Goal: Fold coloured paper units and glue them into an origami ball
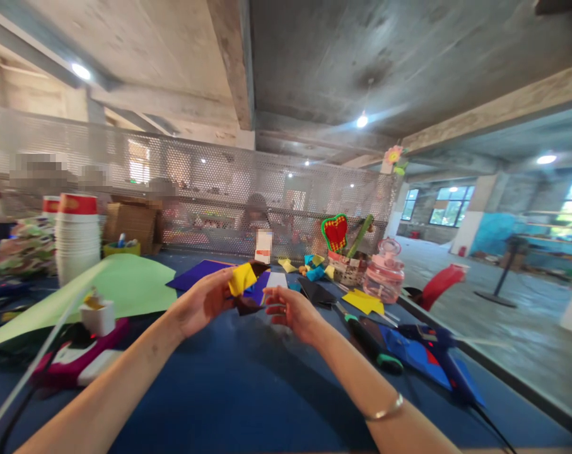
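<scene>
My left hand (199,307) is closed on a folded yellow and dark brown piece (241,279), paper or felt, held above the blue table (219,384). Its dark flaps stick out toward the right. Just across from it is my right hand (292,314), with fingers apart and slightly curled, apparently holding nothing. Behind the hands lie a purple sheet (195,275) and several small yellow and blue folded shapes (315,268). A black sheet (316,292) is beyond my right hand.
Right: yellow sheets (364,301), a green-and-black-handled tool (373,343), a glue gun (444,353) with cord, a pink clear jar (384,274). Left: stacked paper cups (79,239), a light green sheet (125,284), a magenta-and-white device (80,362). Behind stands a perforated metal screen (210,195).
</scene>
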Available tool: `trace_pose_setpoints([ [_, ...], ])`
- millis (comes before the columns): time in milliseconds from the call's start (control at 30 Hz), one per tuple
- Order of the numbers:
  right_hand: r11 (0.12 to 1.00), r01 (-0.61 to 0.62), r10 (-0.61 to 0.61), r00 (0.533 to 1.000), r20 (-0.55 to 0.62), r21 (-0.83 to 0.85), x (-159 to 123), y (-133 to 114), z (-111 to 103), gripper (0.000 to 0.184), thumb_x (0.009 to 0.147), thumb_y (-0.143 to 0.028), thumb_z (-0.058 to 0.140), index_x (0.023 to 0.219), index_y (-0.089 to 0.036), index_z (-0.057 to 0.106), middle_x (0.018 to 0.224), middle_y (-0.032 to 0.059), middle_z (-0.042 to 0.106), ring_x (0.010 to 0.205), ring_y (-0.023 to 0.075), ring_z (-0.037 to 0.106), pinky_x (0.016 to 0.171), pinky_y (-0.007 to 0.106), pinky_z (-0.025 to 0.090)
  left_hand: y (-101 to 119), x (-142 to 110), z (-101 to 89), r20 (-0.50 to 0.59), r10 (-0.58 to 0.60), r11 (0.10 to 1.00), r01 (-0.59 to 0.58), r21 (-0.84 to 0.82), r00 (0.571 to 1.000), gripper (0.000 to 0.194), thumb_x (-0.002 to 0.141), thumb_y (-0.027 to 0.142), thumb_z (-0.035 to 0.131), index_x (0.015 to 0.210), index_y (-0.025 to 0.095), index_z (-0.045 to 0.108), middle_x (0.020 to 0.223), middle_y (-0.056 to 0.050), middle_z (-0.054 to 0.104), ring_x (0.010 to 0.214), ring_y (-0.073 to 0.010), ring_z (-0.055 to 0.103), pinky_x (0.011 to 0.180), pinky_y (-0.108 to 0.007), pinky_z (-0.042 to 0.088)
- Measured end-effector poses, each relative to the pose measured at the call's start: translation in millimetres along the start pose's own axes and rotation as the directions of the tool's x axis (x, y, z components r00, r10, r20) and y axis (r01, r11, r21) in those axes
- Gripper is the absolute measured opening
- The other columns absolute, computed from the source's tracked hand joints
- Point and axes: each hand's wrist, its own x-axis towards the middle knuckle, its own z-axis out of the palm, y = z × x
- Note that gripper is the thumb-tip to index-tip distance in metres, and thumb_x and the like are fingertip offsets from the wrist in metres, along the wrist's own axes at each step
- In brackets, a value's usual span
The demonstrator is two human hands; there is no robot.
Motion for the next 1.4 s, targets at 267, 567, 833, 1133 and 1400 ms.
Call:
trace_pose_setpoints([
  [267, 0.958, 0.217, -0.206, 0.976, 0.072, -0.190, -9, 7, 21, 0.043, 0.067, -0.026, 0.069, 0.108, -0.021, 0.059, 0.099, 0.0036, 0.055, 0.078, 0.0140, 0.054, 0.058, 0.025, 0.047, 6, 4, -6.5, -0.066, -0.116, 0.948, 0.091, -0.305, 0.991, 0.025, 0.084, 0.023, 0.044, 0.089, 0.006, 0.062, 0.076, -0.010, 0.066, 0.065, -0.0154, 0.062, 0.065, -0.027, 0.053],
  [567, 0.918, 0.266, -0.214, 0.956, 0.200, -0.293, -10, 18, 28, 0.044, 0.070, -0.037, 0.072, 0.105, -0.020, 0.053, 0.102, 0.0057, 0.057, 0.071, 0.0126, 0.054, 0.053, 0.024, 0.047, -4, 7, -9.6, -0.038, -0.141, 0.949, 0.124, -0.291, 0.989, 0.025, 0.081, 0.028, 0.049, 0.086, 0.007, 0.063, 0.076, -0.009, 0.065, 0.064, -0.0150, 0.059, 0.066, -0.027, 0.050],
  [833, 0.898, 0.261, -0.231, 0.965, 0.126, -0.353, -3, 23, 20, 0.039, 0.069, -0.025, 0.066, 0.105, -0.019, 0.055, 0.093, 0.0029, 0.055, 0.069, 0.0130, 0.054, 0.052, 0.025, 0.047, 7, 2, -11.1, -0.064, -0.061, 0.962, 0.041, -0.271, 0.996, 0.025, 0.084, 0.030, 0.046, 0.081, 0.011, 0.061, 0.070, -0.006, 0.058, 0.057, -0.0132, 0.052, 0.054, -0.024, 0.045],
  [1133, 0.867, 0.258, -0.258, 0.964, 0.059, -0.425, 6, 26, 11, 0.030, 0.072, -0.025, 0.061, 0.102, -0.020, 0.058, 0.084, 0.0008, 0.056, 0.067, 0.0131, 0.056, 0.051, 0.024, 0.046, 5, 5, -21.2, -0.017, -0.024, 0.973, 0.020, -0.229, 1.000, 0.025, 0.085, 0.034, 0.045, 0.087, 0.013, 0.060, 0.069, -0.005, 0.057, 0.056, -0.0140, 0.051, 0.052, -0.024, 0.043],
  [1400, 0.812, 0.296, -0.316, 0.948, 0.048, -0.503, 11, 30, 5, 0.026, 0.072, -0.026, 0.060, 0.096, -0.017, 0.061, 0.069, -0.0031, 0.053, 0.061, 0.0117, 0.052, 0.053, 0.024, 0.044, 21, 3, -27.8, -0.313, 0.038, 0.936, -0.144, -0.322, 0.949, 0.022, 0.084, 0.024, 0.043, 0.080, 0.012, 0.060, 0.064, -0.008, 0.060, 0.051, -0.0157, 0.055, 0.048, -0.025, 0.046],
])
